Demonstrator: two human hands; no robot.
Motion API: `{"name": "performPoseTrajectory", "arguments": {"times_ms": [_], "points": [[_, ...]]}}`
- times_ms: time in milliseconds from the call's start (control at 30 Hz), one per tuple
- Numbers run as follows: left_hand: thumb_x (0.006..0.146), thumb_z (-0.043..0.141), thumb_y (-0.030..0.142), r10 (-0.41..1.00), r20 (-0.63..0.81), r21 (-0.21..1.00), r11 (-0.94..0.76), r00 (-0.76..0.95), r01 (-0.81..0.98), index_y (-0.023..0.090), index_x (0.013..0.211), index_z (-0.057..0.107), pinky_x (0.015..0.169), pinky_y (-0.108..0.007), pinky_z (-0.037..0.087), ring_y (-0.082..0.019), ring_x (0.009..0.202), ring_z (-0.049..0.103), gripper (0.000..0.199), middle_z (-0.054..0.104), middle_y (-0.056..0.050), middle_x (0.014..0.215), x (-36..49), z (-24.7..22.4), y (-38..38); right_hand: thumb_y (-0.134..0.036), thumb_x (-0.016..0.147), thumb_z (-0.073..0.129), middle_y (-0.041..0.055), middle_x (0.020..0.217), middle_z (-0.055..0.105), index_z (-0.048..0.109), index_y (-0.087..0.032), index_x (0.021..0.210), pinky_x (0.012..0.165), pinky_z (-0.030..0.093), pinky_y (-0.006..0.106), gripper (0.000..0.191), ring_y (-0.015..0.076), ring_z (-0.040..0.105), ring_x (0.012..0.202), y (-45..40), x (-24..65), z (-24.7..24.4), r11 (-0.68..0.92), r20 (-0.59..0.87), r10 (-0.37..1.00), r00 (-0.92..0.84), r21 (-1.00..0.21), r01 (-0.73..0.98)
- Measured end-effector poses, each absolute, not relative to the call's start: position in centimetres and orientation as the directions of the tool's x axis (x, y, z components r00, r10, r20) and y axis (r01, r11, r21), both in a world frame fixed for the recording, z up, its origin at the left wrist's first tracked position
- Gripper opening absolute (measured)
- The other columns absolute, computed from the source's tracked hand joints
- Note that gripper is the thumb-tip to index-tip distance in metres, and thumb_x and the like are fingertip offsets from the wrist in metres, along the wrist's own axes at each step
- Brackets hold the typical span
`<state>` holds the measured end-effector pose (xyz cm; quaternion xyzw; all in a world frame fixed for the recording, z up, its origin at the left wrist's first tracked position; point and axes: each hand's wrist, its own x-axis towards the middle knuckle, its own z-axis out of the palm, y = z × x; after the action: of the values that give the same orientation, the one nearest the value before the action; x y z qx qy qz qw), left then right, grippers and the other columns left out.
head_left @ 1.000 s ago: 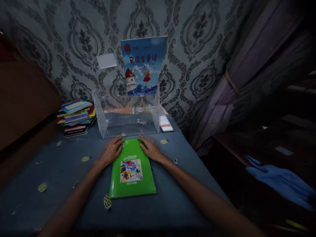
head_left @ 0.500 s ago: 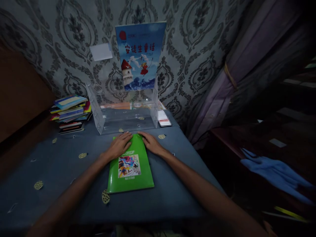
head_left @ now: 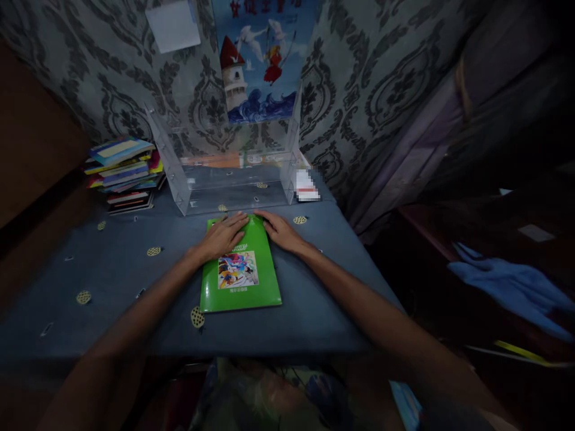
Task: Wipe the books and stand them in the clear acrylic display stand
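Note:
A green book (head_left: 265, 275) with a colourful picture on its cover lies flat on the table, its printing upside down from where I look. My left hand (head_left: 224, 235) rests palm down across its far left part, fingers stretched out. Along the far right corner and edge of the same book, my right hand (head_left: 279, 230) lies with its fingers extended. Neither hand is wrapped round anything. Just beyond the fingertips stands a clear acrylic rack (head_left: 175, 173). A blue storybook (head_left: 260, 78) stands upright in its upper part, its top cut off by the frame.
A stack of books (head_left: 123, 173) sits at the left back of the table (head_left: 112, 263). A white card (head_left: 173, 25) is at the rack's upper left. Right of the rack lies a white item (head_left: 308, 184), partly blurred out. Blue cloth (head_left: 507, 287) lies on the darker surface at right.
The view has tilted downward, so the rack, books and table appear higher and the near table edge shows. Both hands stay on the green book, with little change in their position on it.

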<state>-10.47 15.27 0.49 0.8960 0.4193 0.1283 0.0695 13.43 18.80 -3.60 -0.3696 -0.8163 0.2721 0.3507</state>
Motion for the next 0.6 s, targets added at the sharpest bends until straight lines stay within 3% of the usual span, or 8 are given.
{"name": "performPoseTrajectory", "arguments": {"times_ms": [600], "points": [[0.104,0.041,0.035,0.652,0.163,0.254,-0.753,0.740,0.607,0.024,0.151,0.043,0.126,-0.052,0.020,-0.022,0.151,0.033,0.049,0.041,-0.007,0.160,-8.1,1.4,11.5,-0.018,0.095,0.042,0.0097,0.139,0.064,0.056,-0.020,0.141,0.113,0.044,0.047,0.048,0.0221,0.059,0.129,18.2,13.3,-3.0,0.594,0.378,0.791,-0.482,-0.664,0.454]]}}
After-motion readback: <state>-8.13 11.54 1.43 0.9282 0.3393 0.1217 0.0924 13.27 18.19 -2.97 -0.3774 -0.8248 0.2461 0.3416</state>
